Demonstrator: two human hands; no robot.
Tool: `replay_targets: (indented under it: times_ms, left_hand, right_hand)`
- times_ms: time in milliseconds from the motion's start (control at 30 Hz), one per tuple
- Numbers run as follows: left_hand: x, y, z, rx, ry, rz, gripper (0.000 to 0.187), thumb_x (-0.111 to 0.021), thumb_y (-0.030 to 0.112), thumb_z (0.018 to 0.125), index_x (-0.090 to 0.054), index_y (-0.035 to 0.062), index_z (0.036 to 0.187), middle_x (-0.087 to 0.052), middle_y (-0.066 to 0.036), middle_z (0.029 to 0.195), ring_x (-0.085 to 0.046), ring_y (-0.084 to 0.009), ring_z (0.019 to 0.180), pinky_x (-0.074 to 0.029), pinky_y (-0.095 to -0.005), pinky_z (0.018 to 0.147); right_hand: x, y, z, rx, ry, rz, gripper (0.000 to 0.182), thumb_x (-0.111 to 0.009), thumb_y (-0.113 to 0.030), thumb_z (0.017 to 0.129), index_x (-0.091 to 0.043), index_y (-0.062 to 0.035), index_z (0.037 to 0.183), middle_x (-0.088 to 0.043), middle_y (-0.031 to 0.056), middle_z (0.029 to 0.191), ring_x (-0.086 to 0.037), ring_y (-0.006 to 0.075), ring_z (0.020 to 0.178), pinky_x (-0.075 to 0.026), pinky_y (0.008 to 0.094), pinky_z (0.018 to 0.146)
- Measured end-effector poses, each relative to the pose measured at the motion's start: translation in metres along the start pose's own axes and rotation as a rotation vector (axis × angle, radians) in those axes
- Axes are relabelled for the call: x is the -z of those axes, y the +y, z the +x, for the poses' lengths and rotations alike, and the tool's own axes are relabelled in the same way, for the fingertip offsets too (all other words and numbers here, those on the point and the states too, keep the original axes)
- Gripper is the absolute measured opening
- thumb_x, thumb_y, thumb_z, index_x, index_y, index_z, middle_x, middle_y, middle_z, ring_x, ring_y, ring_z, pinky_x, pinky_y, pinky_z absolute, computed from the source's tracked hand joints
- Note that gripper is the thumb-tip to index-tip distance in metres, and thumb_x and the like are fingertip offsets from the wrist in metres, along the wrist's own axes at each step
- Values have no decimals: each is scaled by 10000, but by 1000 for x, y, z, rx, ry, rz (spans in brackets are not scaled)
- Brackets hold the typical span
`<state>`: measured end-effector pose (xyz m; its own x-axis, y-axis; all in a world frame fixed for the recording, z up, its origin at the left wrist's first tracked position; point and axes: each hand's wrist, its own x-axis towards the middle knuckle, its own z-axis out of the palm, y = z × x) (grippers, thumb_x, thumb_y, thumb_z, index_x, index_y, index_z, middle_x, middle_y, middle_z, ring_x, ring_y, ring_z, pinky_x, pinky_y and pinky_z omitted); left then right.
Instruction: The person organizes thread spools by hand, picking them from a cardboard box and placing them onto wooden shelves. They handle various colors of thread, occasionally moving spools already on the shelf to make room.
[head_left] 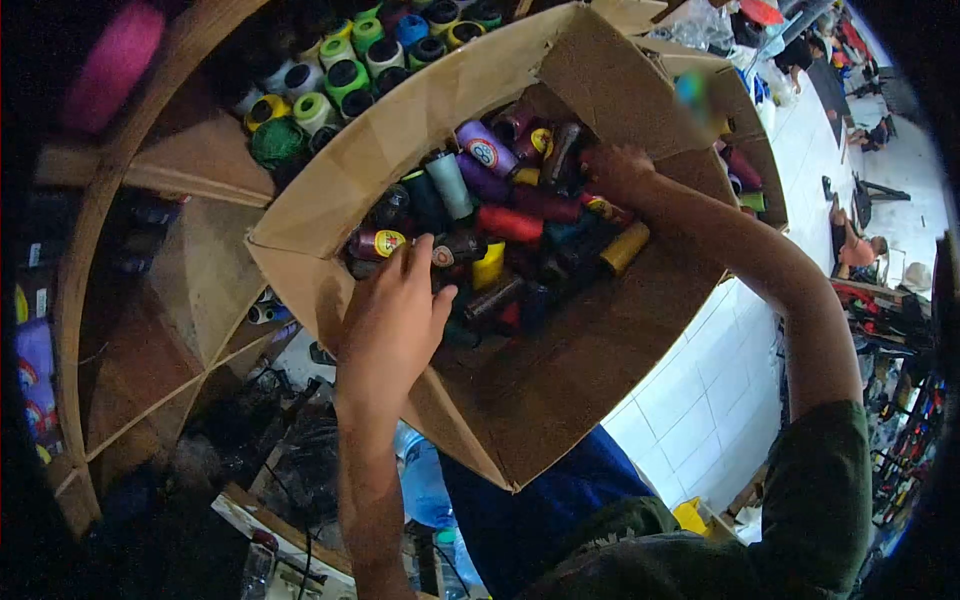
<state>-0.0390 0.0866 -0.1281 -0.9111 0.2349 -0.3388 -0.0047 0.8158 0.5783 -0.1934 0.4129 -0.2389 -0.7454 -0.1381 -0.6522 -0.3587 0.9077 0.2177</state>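
Note:
An open cardboard box [560, 370] holds several thread spools in purple, red, yellow, green and dark colours. My left hand [392, 318] rests over the near-left spools, fingers spread and touching a red spool with a yellow label [377, 243]. My right hand [615, 172] reaches into the far right of the box, fingers curled down among dark spools; what it grips is hidden. A purple spool [487, 148] and a red spool [509, 223] lie between the two hands.
Wooden shelves [190, 160] at left carry more spools [330, 70], green and white. A plastic water bottle [425, 485] lies below the box. White tiled floor [700, 400] lies at right, with people and machines far off at upper right.

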Motion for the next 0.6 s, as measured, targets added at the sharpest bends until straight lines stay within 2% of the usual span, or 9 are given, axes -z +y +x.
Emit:
replay_targets:
  times_ms: [33,133,233,333,433,500,533,567,600]
  left_hand:
    - [-9,-7,2,-124,107,38,453,-599,187,853,-457,-23,1228,-536,-212,1177,-554,-382,1020,-456,-439,853]
    - [-12,-13,1,-98,81,9,454,-593,192,859,-456,-21,1236,-536,-226,1176,-547,-396,1030,-447,-446,868]
    - [-2,-7,4,-82,113,-130,462,-597,194,856,-452,-16,1241,-537,-238,1167,-538,-409,1029,-439,-447,882]
    - [-2,-5,11,-43,198,-289,493,-613,223,863,-442,-9,1263,-549,-246,1163,-568,-374,1031,-461,-413,877]
    - [0,6,9,84,164,-728,490,-579,232,909,-416,1,1309,-568,-180,1175,-557,-259,1085,-487,-351,847]
    - [2,20,6,209,226,-1081,543,-615,254,889,-407,-26,1306,-568,-190,1168,-568,-253,1068,-489,-350,850]
    - [4,24,5,275,256,-1255,571,-632,265,880,-403,-39,1305,-568,-194,1165,-574,-249,1059,-490,-350,852]
    - [7,24,5,315,188,-1384,527,-651,237,866,-440,-36,1265,-585,-163,1137,-588,-221,1026,-496,-351,849]
    - [6,19,6,247,183,-1436,510,-622,232,880,-424,-21,1276,-588,-168,1125,-593,-253,1022,-506,-374,842]
  right_hand:
    - [-3,-7,2,-31,-16,-43,608,-666,-357,795,-450,1,1237,-534,201,1223,-554,312,1118,-456,420,926]
    - [8,-16,0,-130,-67,-43,486,-629,-343,826,-527,-20,1174,-530,186,1219,-564,283,1102,-480,421,894]
    - [10,-9,-3,-52,49,80,391,-633,-342,815,-611,-28,1046,-595,172,1116,-597,312,1033,-515,429,824]
    - [47,-15,-10,28,-255,-36,406,-652,-356,796,-620,-37,1045,-627,139,1065,-620,279,970,-539,383,765]
    - [73,-21,-50,243,-379,895,521,-687,-346,780,-554,-31,1172,-621,116,1090,-616,209,934,-538,314,747]
    - [90,-44,-89,380,-233,1231,597,-718,-325,779,-496,-12,1237,-619,87,1027,-599,145,864,-530,260,714]
    - [112,-61,-110,445,-250,1223,553,-717,-280,799,-502,9,1218,-623,76,970,-601,133,835,-524,252,688]
    - [124,-72,-123,492,-257,1286,600,-722,-335,785,-499,30,1206,-628,100,975,-614,152,844,-531,269,693]
    - [130,-77,-128,539,-263,1350,653,-726,-391,772,-496,50,1194,-633,123,981,-626,170,853,-538,287,697]
